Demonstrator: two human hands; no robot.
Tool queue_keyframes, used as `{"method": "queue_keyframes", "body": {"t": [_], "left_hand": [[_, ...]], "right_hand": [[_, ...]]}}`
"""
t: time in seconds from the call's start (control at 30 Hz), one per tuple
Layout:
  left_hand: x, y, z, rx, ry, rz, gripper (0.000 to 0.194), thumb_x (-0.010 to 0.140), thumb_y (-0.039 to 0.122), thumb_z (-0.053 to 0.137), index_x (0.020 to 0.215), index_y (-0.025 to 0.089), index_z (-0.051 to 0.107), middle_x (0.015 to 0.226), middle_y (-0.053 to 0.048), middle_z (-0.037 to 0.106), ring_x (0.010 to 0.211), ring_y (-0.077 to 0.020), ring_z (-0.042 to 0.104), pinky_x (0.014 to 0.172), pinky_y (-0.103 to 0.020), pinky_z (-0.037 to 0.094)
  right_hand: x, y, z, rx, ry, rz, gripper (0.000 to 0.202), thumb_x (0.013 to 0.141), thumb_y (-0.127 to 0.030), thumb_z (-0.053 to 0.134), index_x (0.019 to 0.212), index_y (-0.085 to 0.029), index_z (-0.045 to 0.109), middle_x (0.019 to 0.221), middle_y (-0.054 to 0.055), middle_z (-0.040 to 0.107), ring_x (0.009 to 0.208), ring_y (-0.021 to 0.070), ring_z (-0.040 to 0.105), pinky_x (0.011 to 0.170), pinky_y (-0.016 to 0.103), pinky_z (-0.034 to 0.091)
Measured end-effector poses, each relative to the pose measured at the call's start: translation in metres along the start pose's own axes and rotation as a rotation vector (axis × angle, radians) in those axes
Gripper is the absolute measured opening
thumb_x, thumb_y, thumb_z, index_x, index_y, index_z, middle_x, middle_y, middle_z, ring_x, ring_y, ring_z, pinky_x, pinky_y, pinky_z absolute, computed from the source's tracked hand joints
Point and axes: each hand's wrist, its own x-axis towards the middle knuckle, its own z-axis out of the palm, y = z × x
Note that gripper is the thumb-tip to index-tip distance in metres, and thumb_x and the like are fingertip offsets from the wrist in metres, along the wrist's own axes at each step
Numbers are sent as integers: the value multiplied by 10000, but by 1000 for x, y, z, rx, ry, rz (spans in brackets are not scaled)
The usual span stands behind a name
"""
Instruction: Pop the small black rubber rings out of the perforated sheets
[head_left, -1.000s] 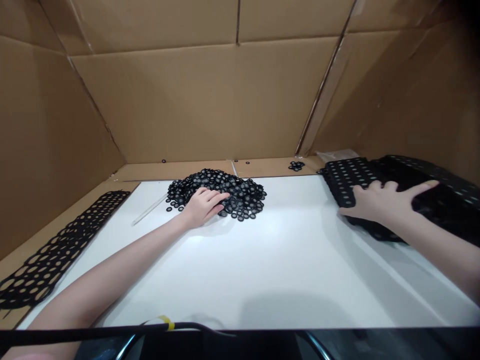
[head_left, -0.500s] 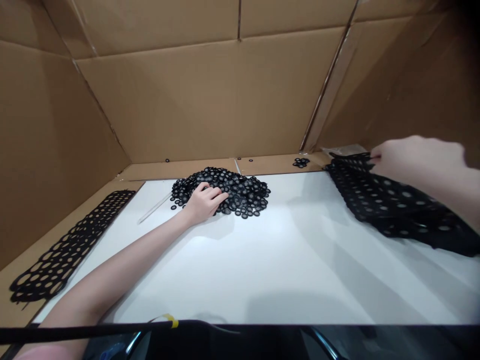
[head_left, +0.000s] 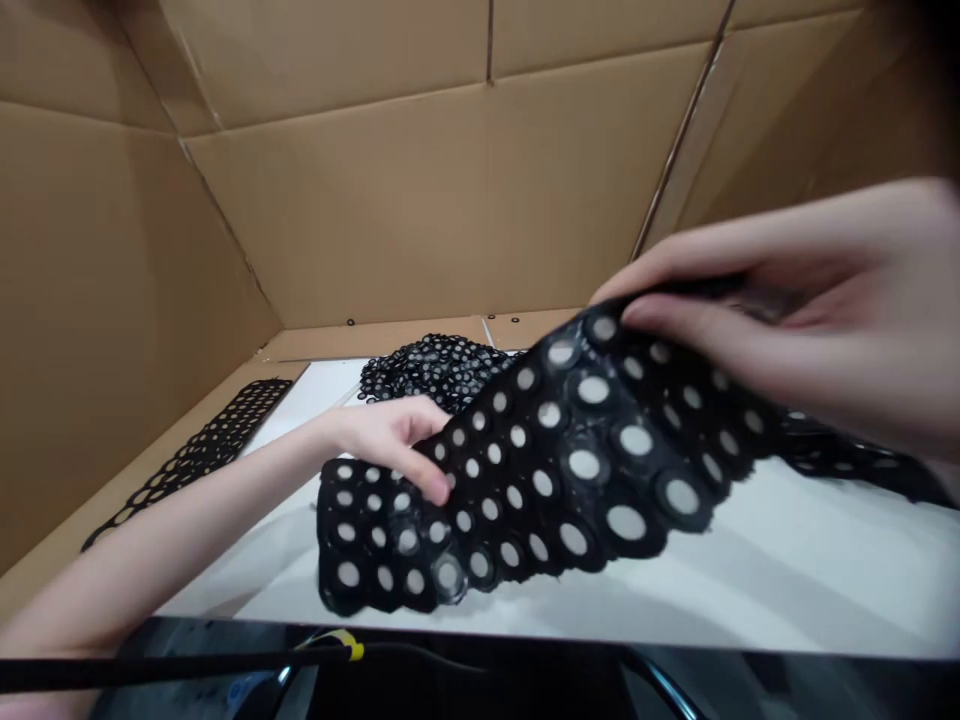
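Note:
A floppy black rubber sheet with rows of moulded rings and pale round centres hangs between both hands above the white board. My right hand pinches its upper right part between thumb and fingers. My left hand grips the top edge further left, thumb on the near face and fingers hidden behind. Behind the sheet lies a heap of loose black rings, partly covered by it. More black sheet material rests on the board at the right, partly behind my right hand.
At the left lies a black sheet with open holes on cardboard. Tall cardboard walls enclose the back and sides. A few stray rings lie along the back strip. A dark cable with a yellow band crosses the front.
My right hand has lifted a ringed rubber sheet from the right and brought it to the middle. My left hand has left the ring heap and taken hold of the sheet.

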Motion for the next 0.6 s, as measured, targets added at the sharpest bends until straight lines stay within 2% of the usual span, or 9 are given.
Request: {"method": "queue_keyframes", "body": {"t": [0.03, 0.1, 0.2, 0.23, 0.27, 0.33, 0.4, 0.5, 0.6], "left_hand": [[-10, -5, 0, -66, -53, -89, 488, 711, 573, 718, 928, 135, 706, 923, -67, 737, 832, -229, 682, 793, -339, 564], [-29, -22, -4, -177, -93, -203, 428, 704, 513, 754, 904, 139, 695, 905, -52, 739, 813, -193, 677, 763, -285, 559], [-53, -51, -14, -272, 56, -331, 398, 728, 470, 750, 955, 159, 650, 904, -34, 724, 767, -158, 665, 722, -253, 544], [-59, -60, -16, -261, 82, -392, 377, 735, 451, 747, 953, 167, 627, 888, -25, 715, 740, -151, 657, 690, -248, 535], [-63, -69, -18, -224, 93, -445, 359, 737, 437, 744, 934, 171, 602, 836, -11, 701, 696, -142, 639, 645, -236, 516], [-70, -81, -20, -75, 126, -485, 346, 729, 408, 746, 908, 168, 573, 724, 23, 643, 632, -117, 578, 593, -202, 454], [-75, -88, -22, 80, 149, -472, 328, 725, 401, 737, 862, 159, 563, 651, 45, 569, 601, -99, 505, 569, -186, 386], [-85, -91, -31, 275, 158, -476, 336, 717, 438, 716, 738, 142, 558, 618, 39, 507, 592, -94, 434, 549, -192, 313], [-95, -93, -47, 454, 195, -562, 398, 760, 529, 623, 715, 134, 598, 662, -1, 559, 628, -121, 471, 582, -209, 325]], "right_hand": [[-3, -11, 11, 164, -191, -127, 394, 760, -567, 617, 764, -205, 773, 836, 66, 747, 739, 186, 671, 657, 392, 451], [-7, -16, 39, 386, -450, -252, 346, 792, -517, 580, 743, -215, 742, 791, 36, 738, 728, 197, 668, 699, 394, 497], [-19, 6, 94, 444, -750, -206, 237, 809, -379, 555, 799, -193, 701, 797, 34, 735, 735, 202, 660, 688, 349, 507], [-24, 14, 112, 430, -812, -183, 215, 811, -351, 550, 801, -190, 693, 770, 29, 730, 714, 195, 652, 659, 329, 498], [-29, 20, 129, 405, -850, -176, 199, 815, -331, 550, 796, -190, 689, 778, 27, 727, 718, 192, 646, 650, 313, 489], [-37, 27, 155, 339, -825, -220, 160, 805, -303, 579, 761, -191, 685, 778, 28, 722, 723, 190, 636, 660, 302, 467], [-42, 25, 169, 305, -801, -301, 139, 809, -281, 590, 759, -195, 688, 772, 29, 718, 720, 185, 628, 669, 292, 447], [-40, 20, 176, 257, -792, -368, 165, 819, -292, 602, 714, -188, 676, 733, 30, 691, 669, 162, 588, 615, 262, 391], [-36, 17, 176, 236, -850, -370, 176, 825, -289, 608, 701, -177, 663, 699, 23, 658, 641, 141, 548, 595, 249, 353]]}}
